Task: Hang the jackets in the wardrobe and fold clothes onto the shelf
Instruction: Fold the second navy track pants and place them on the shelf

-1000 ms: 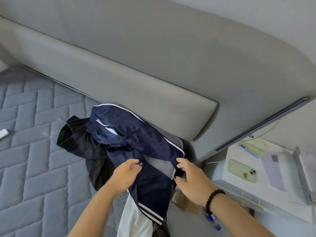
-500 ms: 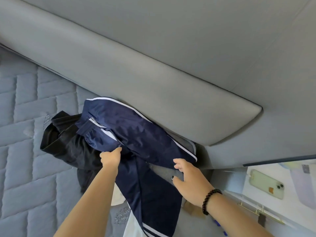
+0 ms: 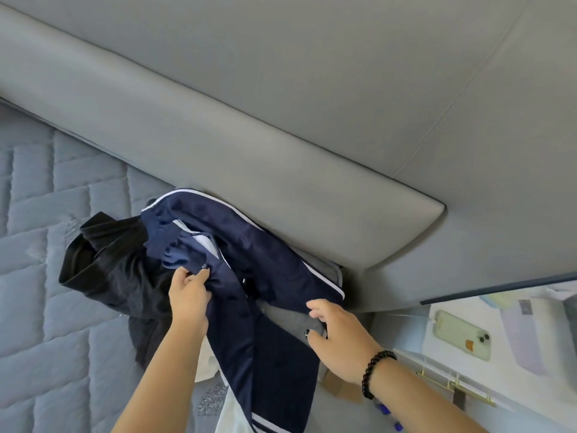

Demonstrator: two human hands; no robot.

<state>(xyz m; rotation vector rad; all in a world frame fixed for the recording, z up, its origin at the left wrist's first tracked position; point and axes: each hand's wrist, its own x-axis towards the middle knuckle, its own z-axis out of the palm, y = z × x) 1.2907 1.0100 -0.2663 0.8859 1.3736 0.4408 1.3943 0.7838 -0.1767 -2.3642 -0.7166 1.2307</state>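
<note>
**bedroom_lurker:** Grey padded headboard [image 3: 249,157] filled most of the shot, with the quilted blue-grey mattress [image 3: 46,276] running off to the left below it. So where was the jacket, and who had hold of it?

**foldguy22:** Left hand [image 3: 189,295] had it. Fingers were curled round a bunched fold of the navy jacket [image 3: 265,264], a shiny one with white piping along the edges. From that pinch the fabric went up and over toward the headboard, and a long panel hung straight down below the hand, ending in white stripes at the bottom of the frame.

**bedroom_lurker:** And the other hand?

**foldguy22:** Right hand [image 3: 337,335] was lower and off to the right of the left one, bead bracelet [image 3: 374,375] on the wrist. Thumb and fingers were partly bent around the edge of a grey garment [image 3: 290,320] tucked under the jacket's hem. Honestly couldn't tell if it was really gripping or just touching.

**bedroom_lurker:** Anything else in the pile?

**foldguy22:** Black garment [image 3: 106,264] crumpled on the mattress just left of the left hand, touching the jacket. Something white [image 3: 231,414] peeked out under the hanging panel. Well off to the right of the right hand, a pale green phone [image 3: 462,334] lay flat on a white nightstand [image 3: 437,357].
</note>
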